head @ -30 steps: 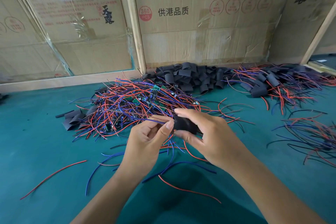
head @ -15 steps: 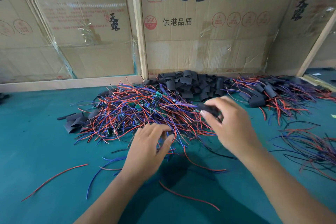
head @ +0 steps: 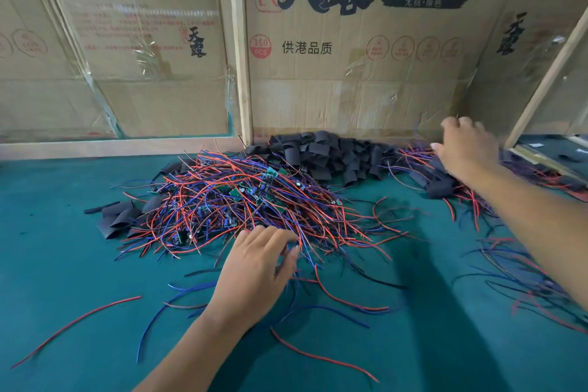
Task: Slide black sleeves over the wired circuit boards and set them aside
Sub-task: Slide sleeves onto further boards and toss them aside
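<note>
The left hand (head: 257,267) rests on the near edge of the wire pile (head: 241,201), fingers loosely curled and spread over the red and blue strands; whether they pinch a wire cannot be told, and they hold no board clear of the heap. The bare boards (head: 267,173) lie just beyond those fingertips, up and slightly right in the pile, small green pieces tangled with leads that fan out in all directions, so no single long axis is clear.

The right hand (head: 467,146) is far right of the pile, over the done heap (head: 439,181) of sleeved boards against the cardboard wall (head: 350,99). It is blurred; the fingers look spread and relaxed, with nothing visibly in them.

The loose sleeves (head: 321,153) sit behind the pile, between it and the right hand, so the right hand is nearer to them and the left nearer to the boards. My judgement: the next cycle starts with the left drawing 1 board out. Crossing wires will drag neighbours along. A few sleeves (head: 117,220) lie left of the pile, stray wires (head: 327,293) on the green mat (head: 63,264) in front.
</note>
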A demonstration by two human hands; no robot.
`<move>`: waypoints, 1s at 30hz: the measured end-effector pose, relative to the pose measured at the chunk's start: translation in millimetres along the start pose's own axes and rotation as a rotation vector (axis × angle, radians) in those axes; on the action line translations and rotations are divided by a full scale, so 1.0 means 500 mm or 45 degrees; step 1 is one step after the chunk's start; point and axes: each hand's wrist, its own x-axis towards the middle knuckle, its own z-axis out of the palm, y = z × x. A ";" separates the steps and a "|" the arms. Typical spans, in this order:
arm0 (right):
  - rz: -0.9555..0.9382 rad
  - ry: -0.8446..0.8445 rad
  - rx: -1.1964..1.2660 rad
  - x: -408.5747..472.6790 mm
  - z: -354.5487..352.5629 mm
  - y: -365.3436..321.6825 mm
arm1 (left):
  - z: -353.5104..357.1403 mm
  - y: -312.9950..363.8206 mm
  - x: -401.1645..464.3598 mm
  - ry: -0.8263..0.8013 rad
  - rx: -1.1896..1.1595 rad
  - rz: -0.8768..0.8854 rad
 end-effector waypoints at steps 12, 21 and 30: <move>-0.566 -0.569 0.154 -0.048 0.122 -0.182 | 0.001 0.022 -0.001 0.006 0.120 0.198; -0.716 -0.504 -0.098 -0.055 0.144 -0.188 | -0.006 0.027 -0.001 0.058 0.065 0.314; 0.213 -0.527 1.563 -0.165 -0.015 -0.148 | 0.002 0.023 0.003 0.137 0.141 0.271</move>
